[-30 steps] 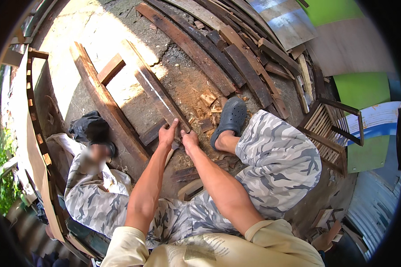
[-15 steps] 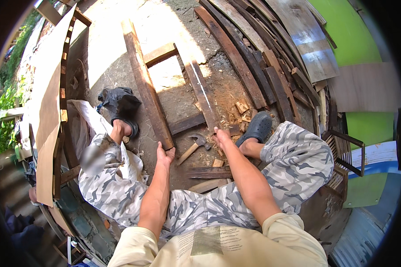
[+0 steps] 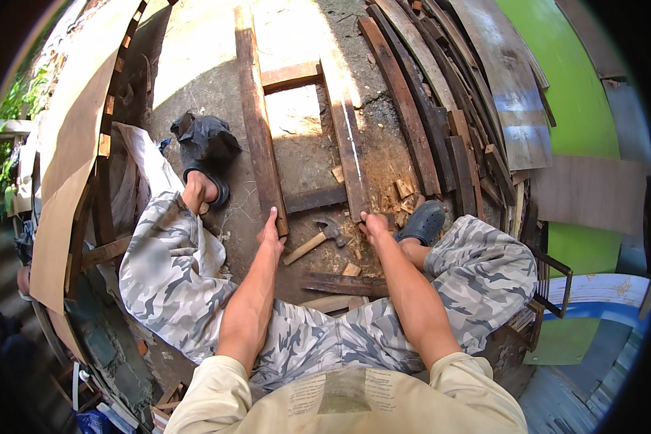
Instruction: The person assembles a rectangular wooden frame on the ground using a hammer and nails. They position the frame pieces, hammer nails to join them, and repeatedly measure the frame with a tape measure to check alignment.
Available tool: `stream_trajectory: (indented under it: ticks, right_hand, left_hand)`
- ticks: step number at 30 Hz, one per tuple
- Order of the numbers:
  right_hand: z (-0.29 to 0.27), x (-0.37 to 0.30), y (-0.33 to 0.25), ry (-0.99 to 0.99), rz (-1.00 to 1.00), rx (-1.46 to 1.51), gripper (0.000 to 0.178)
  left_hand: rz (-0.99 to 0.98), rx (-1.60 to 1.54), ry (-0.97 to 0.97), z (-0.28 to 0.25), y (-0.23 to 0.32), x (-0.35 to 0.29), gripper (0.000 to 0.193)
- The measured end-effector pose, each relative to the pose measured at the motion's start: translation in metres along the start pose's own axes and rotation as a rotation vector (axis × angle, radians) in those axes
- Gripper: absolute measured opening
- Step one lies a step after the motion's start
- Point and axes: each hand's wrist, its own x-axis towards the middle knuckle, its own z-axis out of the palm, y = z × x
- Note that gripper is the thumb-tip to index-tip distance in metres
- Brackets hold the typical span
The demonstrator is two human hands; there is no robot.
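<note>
A ladder-like wooden frame lies on the ground in front of me, two long rails joined by crosspieces. My left hand [image 3: 272,233] is closed on the near end of its left rail [image 3: 258,123], thumb along the top. The near end of the right rail [image 3: 346,134], which bears a white streak, is gripped by my right hand [image 3: 372,226]. A dark crosspiece [image 3: 315,199] spans the rails just beyond my hands; another crosspiece [image 3: 291,76] sits farther off. Between my hands a claw hammer [image 3: 312,241] with a wooden handle rests on the ground, touched by neither.
Wood chips [image 3: 405,189] lie beside my right shoe [image 3: 423,222]. Long planks [image 3: 405,108] are stacked at the right, near green panels [image 3: 579,79]. A black plastic bag [image 3: 206,141] is by my left foot. A short dark board [image 3: 343,283] lies closer to me.
The whole view has turned, so the frame looks straighter ahead. My left hand has shifted slightly forward on its rail, and my right hand a little to the right with its rail end.
</note>
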Motion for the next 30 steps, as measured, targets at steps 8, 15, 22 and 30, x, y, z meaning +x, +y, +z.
stream_trajectory:
  ticks: [8,15,22,30]
  right_hand:
    - [0.007,-0.003,0.0,0.01,0.064,0.178,0.029]
    - [0.006,-0.003,-0.001,0.017,0.049,0.217,0.037]
    - [0.004,-0.008,-0.005,0.061,0.04,0.218,0.037]
    - [0.005,-0.013,-0.006,0.065,0.053,0.207,0.035]
  left_hand:
    - [0.362,0.547,0.297,0.005,-0.019,-0.009,0.103]
    - [0.405,0.456,0.376,0.005,-0.029,0.009,0.088]
    - [0.382,0.493,0.296,0.007,-0.022,-0.005,0.087]
    - [0.42,0.477,0.313,0.01,-0.035,-0.01,0.084]
